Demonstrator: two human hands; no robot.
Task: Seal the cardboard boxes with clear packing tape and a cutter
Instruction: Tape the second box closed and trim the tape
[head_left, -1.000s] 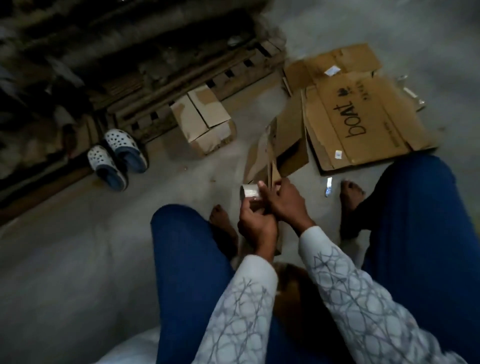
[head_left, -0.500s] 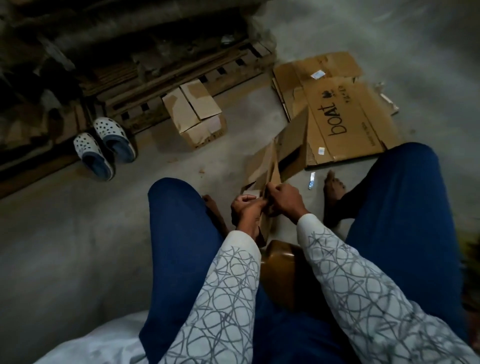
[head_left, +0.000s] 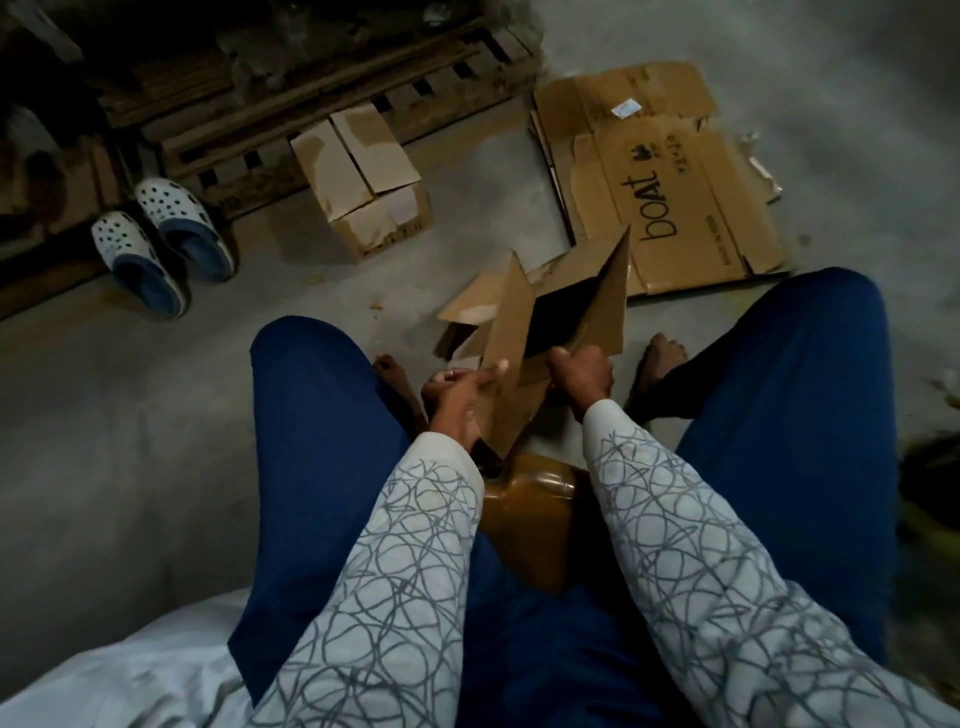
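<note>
An open cardboard box (head_left: 597, 291) stands on the floor between my bare feet, its flaps sticking up. My left hand (head_left: 457, 389) pinches the near left flap (head_left: 506, 353) between thumb and fingers. My right hand (head_left: 582, 371) grips the lower edge of the right flap. I see no tape roll and no cutter in this view.
A closed small box (head_left: 363, 176) sits ahead by a wooden pallet (head_left: 332, 104). Flattened "boat" cardboard (head_left: 675, 182) lies at the right. A pair of clogs (head_left: 161, 239) is at the left. I sit on a brown stool (head_left: 530, 514); grey concrete floor all round.
A second ago my hands held a tape roll at the box; that roll is now out of sight and each hand has taken a flap and spread the box open.
</note>
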